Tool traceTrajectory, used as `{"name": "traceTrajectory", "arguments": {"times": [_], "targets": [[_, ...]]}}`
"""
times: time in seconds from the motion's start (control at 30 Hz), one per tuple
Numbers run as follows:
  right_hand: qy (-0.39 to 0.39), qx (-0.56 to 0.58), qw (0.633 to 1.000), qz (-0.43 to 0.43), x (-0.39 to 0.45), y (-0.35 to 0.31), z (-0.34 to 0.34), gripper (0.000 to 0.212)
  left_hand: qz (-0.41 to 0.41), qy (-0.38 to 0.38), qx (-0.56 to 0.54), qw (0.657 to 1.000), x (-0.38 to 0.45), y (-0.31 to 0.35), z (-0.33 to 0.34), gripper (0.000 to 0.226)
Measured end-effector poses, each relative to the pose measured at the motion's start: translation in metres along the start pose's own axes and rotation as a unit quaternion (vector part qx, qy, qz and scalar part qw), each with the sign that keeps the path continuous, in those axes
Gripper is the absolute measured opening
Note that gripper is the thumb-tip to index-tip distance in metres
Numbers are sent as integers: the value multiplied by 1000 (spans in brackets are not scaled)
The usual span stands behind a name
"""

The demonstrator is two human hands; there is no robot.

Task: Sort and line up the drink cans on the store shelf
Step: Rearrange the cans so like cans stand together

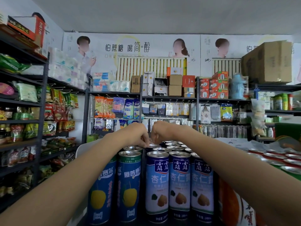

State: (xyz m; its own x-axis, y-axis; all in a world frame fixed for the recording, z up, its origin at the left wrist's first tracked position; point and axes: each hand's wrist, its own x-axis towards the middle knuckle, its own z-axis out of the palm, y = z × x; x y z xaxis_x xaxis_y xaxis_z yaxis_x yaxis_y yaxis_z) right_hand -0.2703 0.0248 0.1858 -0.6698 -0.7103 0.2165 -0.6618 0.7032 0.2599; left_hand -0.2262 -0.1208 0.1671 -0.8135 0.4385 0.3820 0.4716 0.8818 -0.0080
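Tall drink cans stand in rows right in front of me. On the left are dark blue cans with a yellow fruit [128, 185]; beside them are light blue almond-drink cans [157, 185] with several more rows behind. Both my arms reach over the front cans. My left hand [138, 136] has its fingers curled down onto the rim of a can in a back row [152, 146]. My right hand [158, 132] is bent down next to it, fingertips at the same can's top. The can's body is hidden by the cans in front.
Flat red-rimmed can tops [276, 159] fill the surface at right. An orange-and-white can [231, 204] stands near my right forearm. Dark metal shelving with snack bags [24, 128] lines the left; hanging goods and boxes [175, 85] fill the back wall shelves.
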Motion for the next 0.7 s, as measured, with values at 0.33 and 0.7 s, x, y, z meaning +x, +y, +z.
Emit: {"name": "traceTrajectory", "arguments": {"times": [0.33, 0.7], "targets": [[6, -78, 997, -18, -15, 2, 1, 16, -7, -24, -20, 999, -5, -1, -5, 14], [53, -80, 995, -26, -36, -6, -6, 23, -4, -12, -16, 1000, -9, 16, -4, 22]]}}
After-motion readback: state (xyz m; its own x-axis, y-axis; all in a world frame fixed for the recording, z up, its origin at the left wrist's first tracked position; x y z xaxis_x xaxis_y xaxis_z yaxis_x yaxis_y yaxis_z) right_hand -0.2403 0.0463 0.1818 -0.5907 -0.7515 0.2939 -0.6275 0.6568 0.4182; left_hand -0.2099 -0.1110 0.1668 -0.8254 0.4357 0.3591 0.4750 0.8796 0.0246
